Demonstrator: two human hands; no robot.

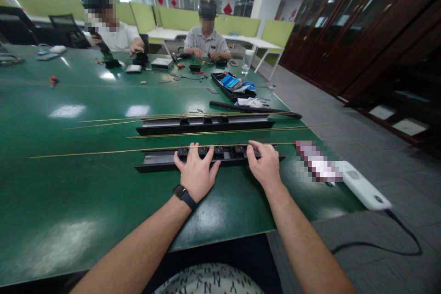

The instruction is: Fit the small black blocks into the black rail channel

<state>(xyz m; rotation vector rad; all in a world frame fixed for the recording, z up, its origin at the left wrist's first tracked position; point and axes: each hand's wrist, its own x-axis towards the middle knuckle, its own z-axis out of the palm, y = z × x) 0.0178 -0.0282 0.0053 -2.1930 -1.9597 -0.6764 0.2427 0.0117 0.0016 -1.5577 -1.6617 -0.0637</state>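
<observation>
A black channel-shaped rail (158,167) with a silvery inner face lies across the green table in front of me, and several small black blocks (219,151) sit in it. Along its far edge runs a long thin brass-coloured rod (99,153), sticking out well past both ends. My left hand (197,172), a dark band on its wrist, rests on the rail with fingers spread over the blocks. Near the rail's right end, the thumb and forefinger of my right hand (264,163) close on the rod; the exact contact is small and partly hidden.
Behind lies a second black rail (206,127) with more thin rods (220,134). Farther back are a dark strip (255,109), a glove (253,102) and a black tray (220,83). A white device (365,186) overhangs the right edge, cabled. Two people sit across the table.
</observation>
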